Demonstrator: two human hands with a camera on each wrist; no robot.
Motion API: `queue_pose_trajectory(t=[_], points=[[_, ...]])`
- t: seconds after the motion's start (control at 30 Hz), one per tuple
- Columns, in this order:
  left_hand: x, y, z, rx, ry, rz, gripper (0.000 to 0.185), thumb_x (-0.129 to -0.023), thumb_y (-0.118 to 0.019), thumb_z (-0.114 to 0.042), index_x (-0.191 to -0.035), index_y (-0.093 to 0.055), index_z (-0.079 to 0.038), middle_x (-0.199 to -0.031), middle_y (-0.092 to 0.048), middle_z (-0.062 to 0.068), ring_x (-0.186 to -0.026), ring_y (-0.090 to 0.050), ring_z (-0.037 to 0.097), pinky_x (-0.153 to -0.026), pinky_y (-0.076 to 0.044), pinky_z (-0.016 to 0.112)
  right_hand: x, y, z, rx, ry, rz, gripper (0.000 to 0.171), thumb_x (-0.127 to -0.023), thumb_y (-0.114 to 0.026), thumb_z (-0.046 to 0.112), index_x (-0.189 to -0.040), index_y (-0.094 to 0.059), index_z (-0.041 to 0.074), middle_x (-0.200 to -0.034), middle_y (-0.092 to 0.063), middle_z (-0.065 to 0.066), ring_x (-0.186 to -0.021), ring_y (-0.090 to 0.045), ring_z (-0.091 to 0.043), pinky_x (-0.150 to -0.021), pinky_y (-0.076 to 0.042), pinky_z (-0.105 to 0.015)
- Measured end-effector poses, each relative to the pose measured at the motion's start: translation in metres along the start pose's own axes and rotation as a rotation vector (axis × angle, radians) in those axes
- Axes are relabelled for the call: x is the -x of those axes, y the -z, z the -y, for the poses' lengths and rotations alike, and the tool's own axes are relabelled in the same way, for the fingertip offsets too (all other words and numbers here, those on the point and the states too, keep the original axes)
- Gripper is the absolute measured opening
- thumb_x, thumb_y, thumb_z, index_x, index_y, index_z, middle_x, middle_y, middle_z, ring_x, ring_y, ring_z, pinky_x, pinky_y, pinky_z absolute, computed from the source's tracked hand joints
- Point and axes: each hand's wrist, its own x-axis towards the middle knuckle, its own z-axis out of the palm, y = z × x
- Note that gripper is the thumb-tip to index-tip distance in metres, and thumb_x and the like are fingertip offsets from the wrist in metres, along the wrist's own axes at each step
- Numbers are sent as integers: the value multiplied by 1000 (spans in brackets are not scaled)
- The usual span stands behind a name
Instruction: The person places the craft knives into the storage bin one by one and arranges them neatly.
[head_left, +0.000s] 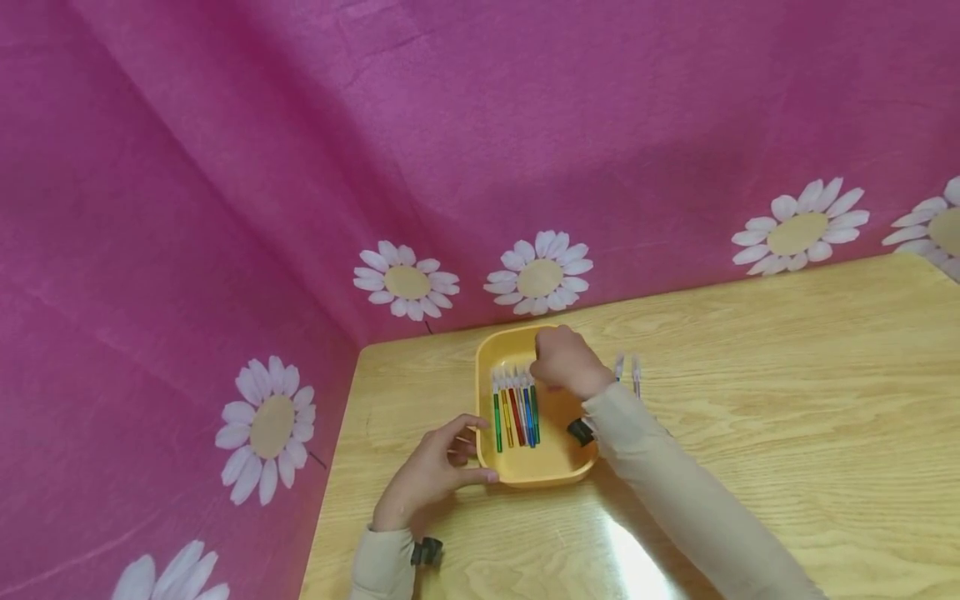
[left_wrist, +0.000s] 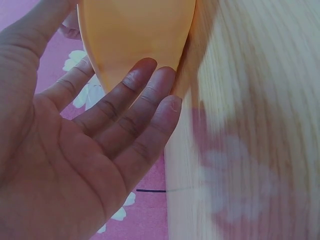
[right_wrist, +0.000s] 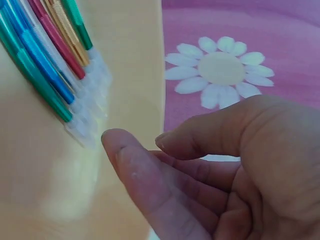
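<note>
A yellow tray point(head_left: 551, 454) stands on the table and holds a row of several slim craft knives point(head_left: 517, 417). Their metallic handles are green, gold, red, silver and blue, with clear caps at the far ends. My left hand point(head_left: 435, 471) is at the tray's left side, fingertips and thumb by the rim, fingers loosely extended. Over the far right part of the tray is my right hand point(head_left: 566, 360). In the right wrist view its thumb and index finger point(right_wrist: 145, 175) stand apart with nothing between them, close to the capped ends of the knives.
Right of the tray, two more capped knives point(head_left: 637, 377) lie on the wooden table point(head_left: 780, 400), partly hidden by the right forearm. A pink cloth point(head_left: 637, 150) with white daisies hangs along the table's back and left edges.
</note>
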Motion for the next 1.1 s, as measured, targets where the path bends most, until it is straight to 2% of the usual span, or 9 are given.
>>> queue_pose_trajectory(t=[0.13,0.33,0.53,0.63,0.8,0.87,1.1], points=[[-1,0,0,7,10,2,59,-83,-89,-30,-134,-61,-21,-117,-73,1,-103,-68,20,-94,-59,42,3,11,-2,-11,-4,-15,31,-78,-55,-1,-53,-45,15,-49,-49,4,-47,-63,-13,-44,-39,-23],[0,0,0,25,17,-2,59,-83,-90,-29,-134,-61,-23,-116,-73,0,-102,-67,17,-92,-58,38,9,24,-10,-32,-1,-55,31,-78,-53,0,-53,-44,15,-50,-45,6,-48,-64,-13,-44,-37,-22],[0,0,1,12,-7,1,59,-83,-89,-29,-134,-61,-20,-115,-74,1,-103,-68,20,-93,-59,41,16,35,-23,-19,20,-109,28,-74,-53,2,-51,-46,16,-47,-50,6,-43,-54,-11,-45,-35,-24],[0,0,0,9,0,-1,59,-83,-90,-29,-134,-61,-21,-114,-73,0,-104,-68,23,-94,-58,43,18,40,-31,4,12,-132,30,-74,-54,2,-50,-43,17,-46,-47,6,-43,-47,-10,-45,-31,-23],[1,1,-2,0,-3,0,58,-83,-90,-29,-133,-61,-22,-114,-74,3,-104,-69,26,-93,-57,43,25,47,-44,65,-47,-155,30,-75,-57,8,-53,-41,20,-51,-36,8,-52,-35,-13,-47,-24,-26],[1,1,-2,3,-5,2,58,-83,-90,-29,-133,-61,-22,-114,-74,4,-104,-69,25,-92,-57,42,28,49,-49,82,-77,-158,26,-76,-59,11,-55,-44,19,-56,-37,6,-57,-35,-15,-48,-25,-28],[2,0,-2,4,-12,7,59,-83,-89,-28,-134,-61,-19,-115,-75,4,-102,-69,20,-90,-56,37,38,48,-72,93,-134,-142,15,-80,-63,18,-65,-59,14,-68,-53,0,-64,-47,-19,-49,-35,-32]])
